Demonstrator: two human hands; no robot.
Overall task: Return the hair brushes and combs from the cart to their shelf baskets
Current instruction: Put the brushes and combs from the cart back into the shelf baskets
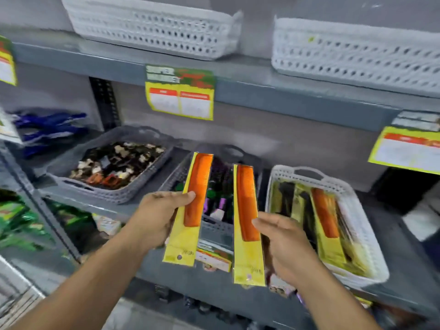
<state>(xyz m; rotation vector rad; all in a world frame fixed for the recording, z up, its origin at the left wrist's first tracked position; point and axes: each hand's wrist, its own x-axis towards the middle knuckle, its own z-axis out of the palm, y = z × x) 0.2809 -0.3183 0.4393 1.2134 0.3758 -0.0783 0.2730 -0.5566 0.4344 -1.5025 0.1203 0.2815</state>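
My left hand (158, 214) grips an orange comb on a yellow card (188, 211), held upright in front of the middle shelf. My right hand (284, 244) holds a second orange comb on a yellow card (247, 225) beside it. Both packs hang in front of a dark grey basket (177, 177) that holds purple and green brushes. To the right stands a white basket (352, 203) with several carded combs, one orange comb (325, 213) lying on top.
A grey basket (69, 181) of hair clips sits at the left of the same shelf. Two white baskets (152, 27) (352, 55) stand on the shelf above. Yellow price tags (179, 94) hang from the shelf edges. Blue items (47, 132) lie far left.
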